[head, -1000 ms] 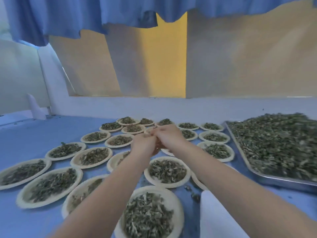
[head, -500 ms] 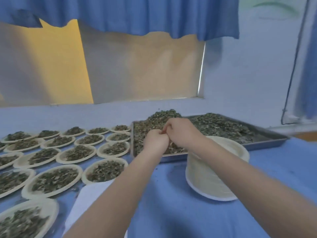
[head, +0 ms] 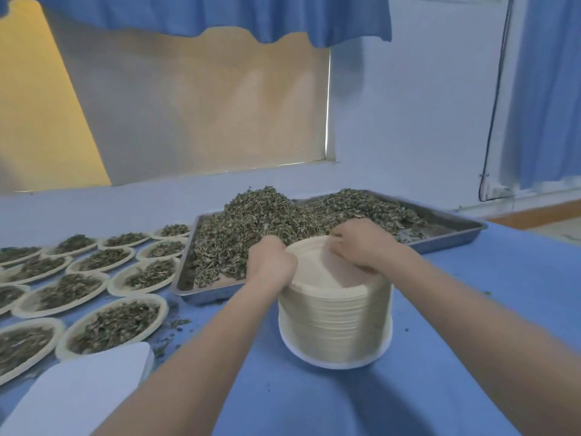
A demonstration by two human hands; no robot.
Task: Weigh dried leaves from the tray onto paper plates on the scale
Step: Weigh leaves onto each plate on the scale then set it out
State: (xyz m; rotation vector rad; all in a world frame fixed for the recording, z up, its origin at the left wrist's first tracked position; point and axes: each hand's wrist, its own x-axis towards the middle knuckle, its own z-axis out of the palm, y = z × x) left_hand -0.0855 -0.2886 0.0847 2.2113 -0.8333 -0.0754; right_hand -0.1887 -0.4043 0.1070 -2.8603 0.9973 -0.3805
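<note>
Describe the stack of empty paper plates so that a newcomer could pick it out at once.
Find the metal tray heaped with dried leaves. In front of it stands the stack of empty paper plates, tall and cream. Every other plate lies singly and holds leaves.

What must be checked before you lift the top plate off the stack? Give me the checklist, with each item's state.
1. Both hands on the stack of paper plates: ok, left hand at its left rim, right hand on top.
2. Only one plate separated: cannot tell, fingers hide the edge.
3. Stack stands steady on the blue table: ok, upright.
4. Dried leaves left in the metal tray: ok, heaped.
5. Scale ready: cannot tell; the white object at lower left is unclear.
6. Filled plates out of the way: ok, off left.
</note>
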